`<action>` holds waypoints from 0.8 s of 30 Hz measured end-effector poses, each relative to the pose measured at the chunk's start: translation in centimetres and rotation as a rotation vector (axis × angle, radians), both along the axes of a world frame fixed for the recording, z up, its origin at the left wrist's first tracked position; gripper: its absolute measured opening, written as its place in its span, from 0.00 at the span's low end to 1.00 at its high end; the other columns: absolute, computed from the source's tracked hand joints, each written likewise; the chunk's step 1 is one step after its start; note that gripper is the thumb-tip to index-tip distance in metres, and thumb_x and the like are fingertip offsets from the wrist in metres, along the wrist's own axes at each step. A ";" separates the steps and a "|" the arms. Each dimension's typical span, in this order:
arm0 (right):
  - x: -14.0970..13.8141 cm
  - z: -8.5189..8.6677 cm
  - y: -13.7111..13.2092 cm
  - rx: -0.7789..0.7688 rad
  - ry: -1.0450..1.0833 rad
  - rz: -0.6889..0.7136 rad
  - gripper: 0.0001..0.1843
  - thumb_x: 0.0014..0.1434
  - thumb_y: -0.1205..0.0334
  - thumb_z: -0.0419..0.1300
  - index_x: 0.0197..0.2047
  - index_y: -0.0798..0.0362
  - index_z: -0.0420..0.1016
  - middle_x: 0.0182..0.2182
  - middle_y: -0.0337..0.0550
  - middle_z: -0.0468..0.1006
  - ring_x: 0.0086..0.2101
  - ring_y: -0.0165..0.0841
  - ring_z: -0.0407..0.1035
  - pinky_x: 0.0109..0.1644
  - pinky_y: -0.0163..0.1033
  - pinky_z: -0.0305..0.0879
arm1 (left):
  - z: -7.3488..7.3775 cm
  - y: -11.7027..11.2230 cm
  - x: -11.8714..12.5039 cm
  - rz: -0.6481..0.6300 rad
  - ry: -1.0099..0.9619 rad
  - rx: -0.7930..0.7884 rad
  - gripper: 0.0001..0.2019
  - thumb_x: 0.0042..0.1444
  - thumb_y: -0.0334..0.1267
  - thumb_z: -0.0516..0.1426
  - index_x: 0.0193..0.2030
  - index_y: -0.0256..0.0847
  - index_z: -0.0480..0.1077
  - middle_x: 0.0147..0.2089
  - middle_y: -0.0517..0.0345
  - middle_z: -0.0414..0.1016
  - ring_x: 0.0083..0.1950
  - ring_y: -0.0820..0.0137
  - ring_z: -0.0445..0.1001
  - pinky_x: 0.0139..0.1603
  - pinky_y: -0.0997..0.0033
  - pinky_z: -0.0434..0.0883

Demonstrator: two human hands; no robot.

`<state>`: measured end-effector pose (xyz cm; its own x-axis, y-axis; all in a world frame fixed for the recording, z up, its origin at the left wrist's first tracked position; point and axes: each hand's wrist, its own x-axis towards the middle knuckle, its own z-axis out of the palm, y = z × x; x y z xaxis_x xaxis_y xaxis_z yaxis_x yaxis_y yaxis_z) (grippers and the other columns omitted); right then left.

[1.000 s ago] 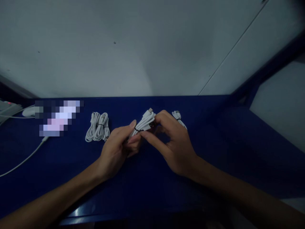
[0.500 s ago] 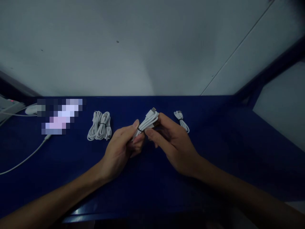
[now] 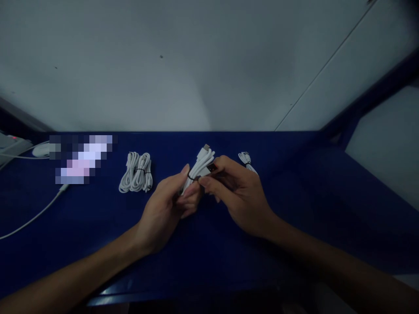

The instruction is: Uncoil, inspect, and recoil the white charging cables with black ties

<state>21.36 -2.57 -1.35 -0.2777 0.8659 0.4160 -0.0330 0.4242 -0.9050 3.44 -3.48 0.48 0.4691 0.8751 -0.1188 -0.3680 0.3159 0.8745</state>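
Observation:
Both my hands hold a folded white cable bundle [image 3: 202, 162] above the blue table [image 3: 294, 209]. My left hand [image 3: 166, 207] grips its lower part, fingers wrapped round it. My right hand [image 3: 236, 192] pinches the bundle near a thin black tie looped round it. The cable's plug ends stick up past my fingers. A tied white cable bundle [image 3: 136, 172] lies on the table to the left. Another small white cable bundle [image 3: 245, 158] lies just behind my right hand, partly hidden.
A grey wall rises behind the table. At the far left lie a white mouse-like object [image 3: 41, 149], a power strip [image 3: 11, 144] and a loose white cord [image 3: 36, 213] running off the left edge. A blurred patch covers something on the table at the left.
My hands have shifted slightly; the bundle tilted a little and my right fingers have worked along the black tie. The other cables have not moved.

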 end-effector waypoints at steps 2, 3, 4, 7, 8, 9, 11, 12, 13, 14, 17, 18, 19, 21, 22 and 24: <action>0.1 0.0 0.0 0.005 -0.038 -0.003 0.07 0.75 0.63 0.65 0.41 0.47 0.76 0.34 0.34 0.77 0.32 0.29 0.72 0.36 0.38 0.71 | 0.1 0.0 0.0 -0.014 -0.012 0.002 0.26 0.81 0.45 0.44 0.27 0.42 0.60 0.26 0.66 0.47 0.27 0.70 0.42 0.27 0.73 0.57; 0.1 0.0 0.0 0.006 -0.073 -0.007 0.07 0.76 0.62 0.64 0.41 0.47 0.75 0.35 0.34 0.76 0.32 0.29 0.71 0.36 0.38 0.71 | 0.1 0.0 0.0 -0.021 -0.014 0.007 0.26 0.81 0.45 0.45 0.27 0.42 0.60 0.26 0.66 0.47 0.27 0.70 0.42 0.27 0.72 0.57; 0.2 -0.1 0.1 0.007 -0.112 -0.013 0.07 0.76 0.61 0.63 0.42 0.47 0.73 0.35 0.35 0.76 0.33 0.30 0.71 0.36 0.39 0.71 | 0.2 0.0 -0.1 -0.027 -0.009 0.014 0.26 0.81 0.45 0.45 0.27 0.42 0.61 0.26 0.66 0.47 0.27 0.70 0.43 0.28 0.72 0.57; 0.4 0.0 0.2 0.018 -0.203 -0.001 0.06 0.77 0.58 0.62 0.45 0.47 0.71 0.38 0.37 0.77 0.35 0.31 0.71 0.38 0.41 0.71 | 0.2 0.2 -0.2 -0.038 0.038 0.048 0.26 0.80 0.45 0.45 0.27 0.42 0.61 0.26 0.65 0.48 0.27 0.70 0.44 0.28 0.72 0.58; 0.5 0.0 0.3 0.032 -0.217 0.009 0.06 0.78 0.57 0.61 0.45 0.47 0.70 0.39 0.37 0.77 0.35 0.32 0.71 0.37 0.41 0.71 | 0.1 0.3 -0.2 -0.037 0.054 0.062 0.26 0.80 0.45 0.45 0.27 0.42 0.61 0.25 0.65 0.48 0.27 0.70 0.44 0.28 0.71 0.57; 0.5 0.0 0.3 0.051 -0.223 0.017 0.06 0.78 0.58 0.61 0.45 0.47 0.70 0.38 0.37 0.77 0.34 0.31 0.70 0.36 0.40 0.70 | 0.1 0.3 -0.3 -0.035 0.067 0.078 0.26 0.80 0.46 0.46 0.26 0.42 0.61 0.25 0.65 0.48 0.27 0.70 0.45 0.28 0.71 0.57; 0.6 0.0 0.4 0.081 -0.218 0.029 0.08 0.78 0.59 0.60 0.43 0.47 0.69 0.36 0.37 0.75 0.32 0.31 0.69 0.34 0.40 0.69 | 0.0 0.4 -0.4 -0.034 0.092 0.109 0.26 0.79 0.47 0.48 0.26 0.42 0.61 0.25 0.65 0.49 0.26 0.71 0.46 0.28 0.71 0.58; 0.6 0.0 0.5 0.090 -0.211 0.033 0.09 0.77 0.59 0.60 0.42 0.47 0.68 0.35 0.37 0.75 0.32 0.31 0.69 0.34 0.40 0.69 | 0.0 0.4 -0.4 -0.035 0.105 0.123 0.26 0.79 0.48 0.48 0.26 0.42 0.62 0.25 0.65 0.50 0.26 0.71 0.47 0.27 0.71 0.58; 0.6 0.0 0.5 0.094 -0.203 0.039 0.09 0.77 0.60 0.60 0.41 0.47 0.68 0.35 0.37 0.76 0.32 0.31 0.70 0.34 0.40 0.70 | 0.0 0.4 -0.5 -0.039 0.120 0.130 0.26 0.78 0.50 0.49 0.27 0.42 0.63 0.25 0.65 0.51 0.26 0.71 0.49 0.27 0.71 0.59; 0.6 0.0 0.5 0.097 -0.196 0.044 0.09 0.78 0.60 0.60 0.41 0.47 0.68 0.36 0.37 0.76 0.32 0.31 0.71 0.35 0.40 0.70 | 0.0 0.4 -0.5 -0.045 0.131 0.132 0.26 0.78 0.51 0.49 0.28 0.41 0.64 0.25 0.65 0.52 0.26 0.71 0.50 0.27 0.71 0.61; 0.7 0.1 0.4 0.105 -0.190 0.041 0.06 0.77 0.62 0.60 0.43 0.48 0.71 0.35 0.36 0.76 0.32 0.30 0.72 0.36 0.39 0.71 | -0.1 0.3 -0.6 -0.030 0.140 0.129 0.23 0.78 0.52 0.50 0.33 0.41 0.68 0.26 0.64 0.60 0.24 0.73 0.56 0.27 0.72 0.65; 0.7 0.1 0.4 0.103 -0.182 0.041 0.05 0.77 0.63 0.60 0.44 0.48 0.72 0.34 0.35 0.77 0.32 0.30 0.72 0.36 0.39 0.71 | -0.2 0.3 -0.6 -0.019 0.138 0.136 0.22 0.78 0.53 0.51 0.36 0.41 0.69 0.27 0.63 0.64 0.24 0.73 0.59 0.27 0.72 0.67; 0.7 0.2 0.3 0.092 -0.170 0.046 0.05 0.77 0.63 0.60 0.44 0.48 0.72 0.34 0.35 0.77 0.33 0.30 0.73 0.37 0.39 0.71 | -0.3 0.3 -0.6 -0.004 0.131 0.150 0.20 0.78 0.53 0.51 0.39 0.41 0.69 0.30 0.61 0.69 0.24 0.72 0.63 0.27 0.71 0.70; 0.8 0.3 0.3 0.054 -0.132 0.072 0.07 0.78 0.62 0.60 0.44 0.48 0.72 0.34 0.35 0.78 0.33 0.30 0.75 0.37 0.39 0.72 | -0.5 0.5 -0.5 0.032 0.119 0.183 0.16 0.78 0.51 0.53 0.44 0.42 0.70 0.35 0.58 0.76 0.27 0.69 0.72 0.31 0.68 0.75; 0.8 0.3 0.3 0.033 -0.108 0.086 0.08 0.78 0.60 0.59 0.43 0.48 0.72 0.34 0.35 0.79 0.33 0.30 0.75 0.37 0.39 0.72 | -0.5 0.5 -0.4 0.053 0.116 0.198 0.13 0.77 0.50 0.55 0.46 0.43 0.71 0.37 0.58 0.78 0.29 0.68 0.75 0.34 0.67 0.77; 0.9 0.2 0.3 -0.006 -0.071 0.095 0.09 0.79 0.59 0.60 0.42 0.48 0.72 0.34 0.36 0.79 0.33 0.30 0.75 0.36 0.39 0.72 | -0.5 0.6 -0.4 0.122 0.143 0.235 0.09 0.76 0.46 0.58 0.51 0.45 0.73 0.40 0.58 0.81 0.33 0.67 0.78 0.39 0.66 0.78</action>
